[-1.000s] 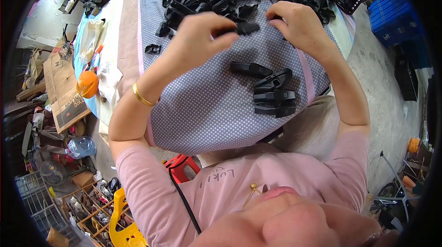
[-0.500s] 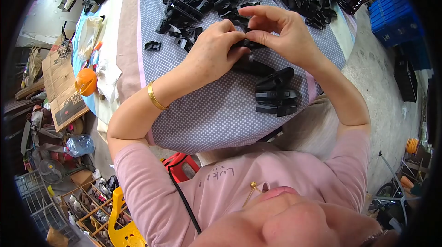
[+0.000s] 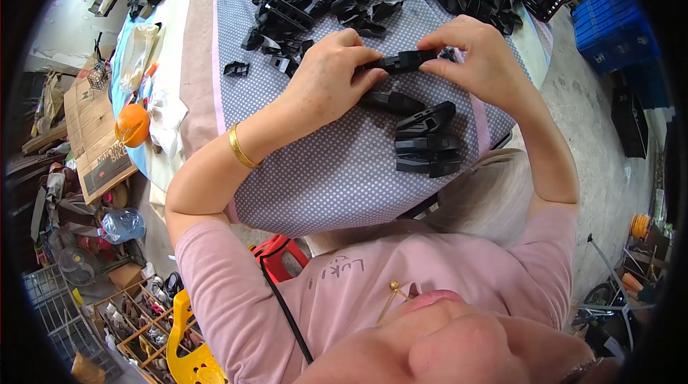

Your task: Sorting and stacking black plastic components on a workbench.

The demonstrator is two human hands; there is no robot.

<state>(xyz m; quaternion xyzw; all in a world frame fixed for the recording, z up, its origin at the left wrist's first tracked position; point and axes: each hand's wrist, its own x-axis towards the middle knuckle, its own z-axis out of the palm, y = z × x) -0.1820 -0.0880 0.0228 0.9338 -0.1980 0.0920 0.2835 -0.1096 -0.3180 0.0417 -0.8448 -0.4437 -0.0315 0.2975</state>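
On my remote feed, the left hand (image 3: pixel 333 72) and right hand (image 3: pixel 476 61) pinch opposite ends of a black part (image 3: pixel 405 61) over the cloth (image 3: pixel 308 190). I judge it could slip free should either fingertip hold slacken on its smooth, narrow body. Nearer the torso sits a cluster (image 3: pixel 428 145) of glossy, angular pieces; beyond, a jagged heap (image 3: pixel 351 1) crowds the dotted fabric.
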